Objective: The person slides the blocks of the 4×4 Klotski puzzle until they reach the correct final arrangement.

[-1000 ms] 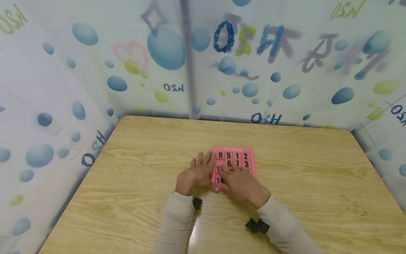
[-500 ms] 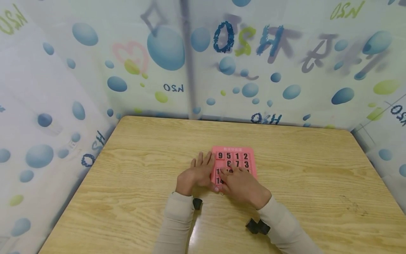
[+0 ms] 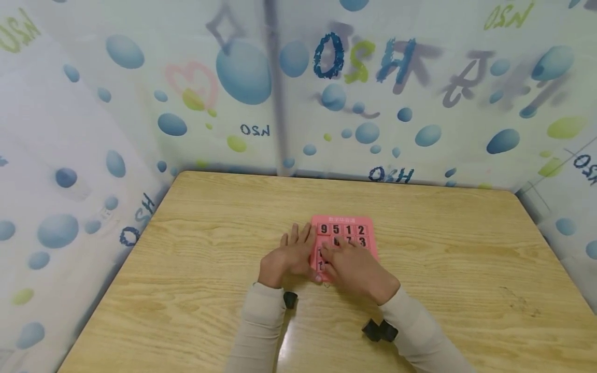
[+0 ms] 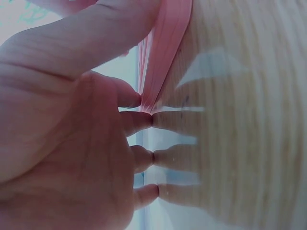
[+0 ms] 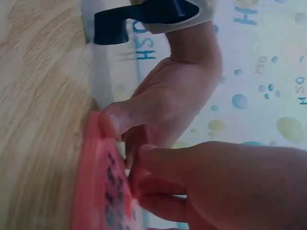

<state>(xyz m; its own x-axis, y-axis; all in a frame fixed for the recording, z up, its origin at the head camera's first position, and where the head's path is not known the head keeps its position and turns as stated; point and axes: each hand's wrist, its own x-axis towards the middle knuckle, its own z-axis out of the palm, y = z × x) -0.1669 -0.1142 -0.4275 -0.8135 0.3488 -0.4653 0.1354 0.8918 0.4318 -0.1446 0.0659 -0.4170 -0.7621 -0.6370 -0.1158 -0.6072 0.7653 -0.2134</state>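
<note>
A pink number-tile board (image 3: 342, 219) lies on the table, 9, 5, 1, 2 along its top row, with a gap under the 9. My left hand (image 3: 291, 256) rests at its left side, fingers spread and thumb at the lower left corner; in the left wrist view the hand (image 4: 81, 129) has its fingertips on the table beside the board (image 4: 168, 43). Over the lower tiles lies my right hand (image 3: 359, 269), fingertips touching them and hiding several numbers. The right wrist view shows the right hand (image 5: 235, 182) near the left thumb (image 5: 112, 122) on the board's edge (image 5: 86, 187).
The wooden table (image 3: 210, 223) extends around the board. Behind it and at both sides stand walls (image 3: 308, 124) printed with bubbles and letters. Black pieces (image 3: 290, 299) are at the left wrist, and others (image 3: 380, 330) at the right.
My right fingers have shifted slightly left over the tiles, covering more of the 6, the 7 and the lower left numbers. The left hand and the board have stayed in place.
</note>
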